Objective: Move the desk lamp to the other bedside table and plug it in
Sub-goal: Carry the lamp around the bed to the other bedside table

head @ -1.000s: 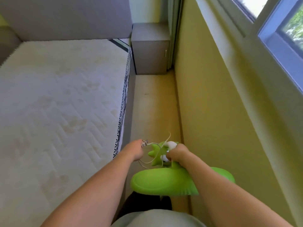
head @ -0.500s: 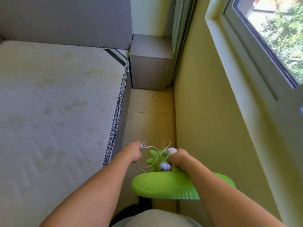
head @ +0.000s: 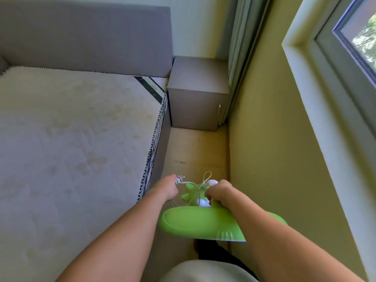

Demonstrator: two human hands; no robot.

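Observation:
The bright green desk lamp, shaped like a cartoon creature with white eyes, hangs low in front of me over the narrow floor strip. My right hand grips its body near the eyes. My left hand is closed on the lamp's thin white cord and plug, just left of the lamp. A grey bedside table stands ahead at the far end of the gap, between the bed and the curtain, its top bare.
A bare mattress with a grey headboard fills the left. A yellow wall and window close the right side. A green curtain hangs beside the table. The wooden floor strip runs between bed and wall.
The view has advanced along the gap and the bedside table appears nearer and larger. Both hands keep the same hold on the lamp and cord.

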